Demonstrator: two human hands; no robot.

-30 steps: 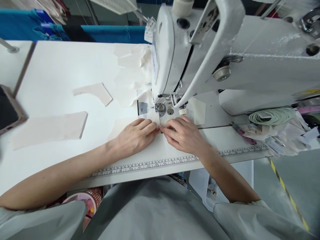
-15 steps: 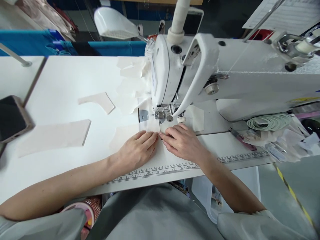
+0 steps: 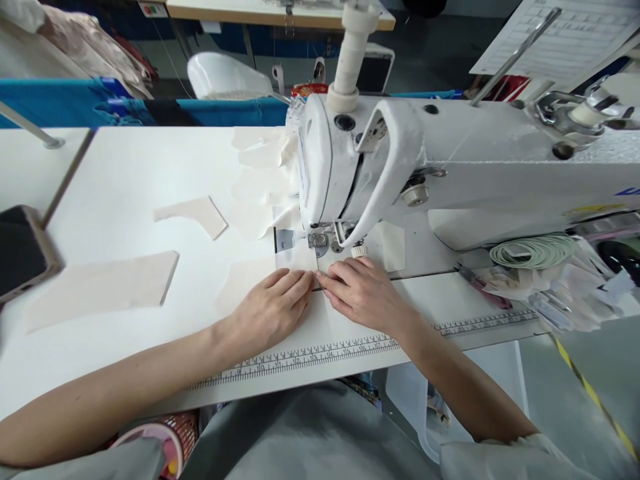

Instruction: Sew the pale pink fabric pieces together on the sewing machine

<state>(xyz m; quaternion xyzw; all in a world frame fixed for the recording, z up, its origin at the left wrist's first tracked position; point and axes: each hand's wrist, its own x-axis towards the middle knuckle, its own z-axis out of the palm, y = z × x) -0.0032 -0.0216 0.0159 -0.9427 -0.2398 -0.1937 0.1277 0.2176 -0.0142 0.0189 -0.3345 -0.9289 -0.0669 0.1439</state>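
Observation:
A thin white fabric piece [image 3: 299, 260] lies on the machine bed with its edge just in front of the presser foot [image 3: 318, 241] of a white sewing machine [image 3: 316, 160]. My left hand [image 3: 270, 305] is closed at the fabric's near edge, its fingers pressed together. From the other side, my right hand [image 3: 364, 295] pinches the same edge, its fingertips almost touching those of the left. The fingers hide part of the cloth. Another pale cut piece [image 3: 240, 283] lies partly beneath my left hand.
Pale cut pieces lie to the left, one curved [image 3: 196, 215] and one long [image 3: 103, 287]. A phone-like dark object [image 3: 23, 250] sits at far left. On the right are snips [image 3: 483, 287], coiled green tape [image 3: 533, 252] and scraps. A printed ruler [image 3: 320, 355] runs along the front edge.
The whole view has shifted slightly, so the table and machine appear lower. Both hands keep nearly the same place at the fabric edge before the presser foot.

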